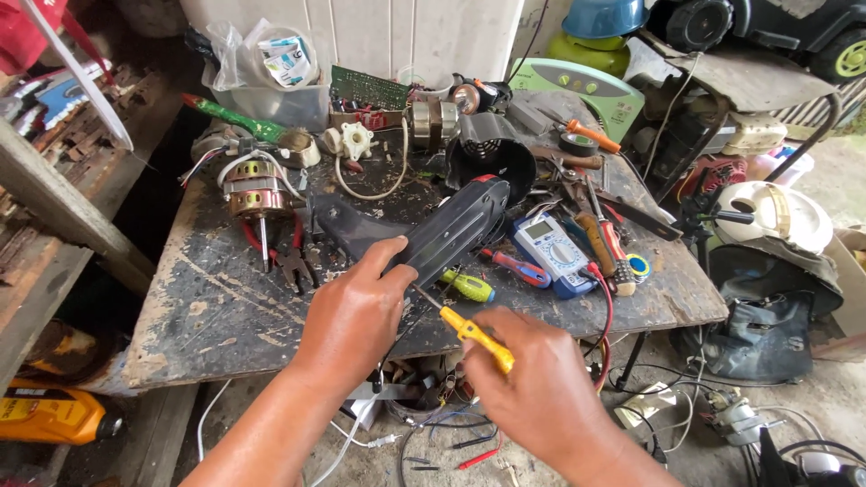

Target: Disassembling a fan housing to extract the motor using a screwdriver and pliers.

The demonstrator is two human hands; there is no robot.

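Left hand (356, 311): closed around the near end of a long black plastic housing (451, 230), holding it tilted above the workbench (216, 316).
Right hand (532, 388): gripping a yellow-handled screwdriver (469, 332), its metal tip touching the housing's near end, just beside the left thumb.
Housing: stretches away from the hands over the middle of the workbench.
Right of the housing: a blue multimeter (552, 251) and a red-handled screwdriver (516, 267), lying on the bench.
Left of the housing: a copper-wound motor (255, 189) and red-handled pliers (290, 257).
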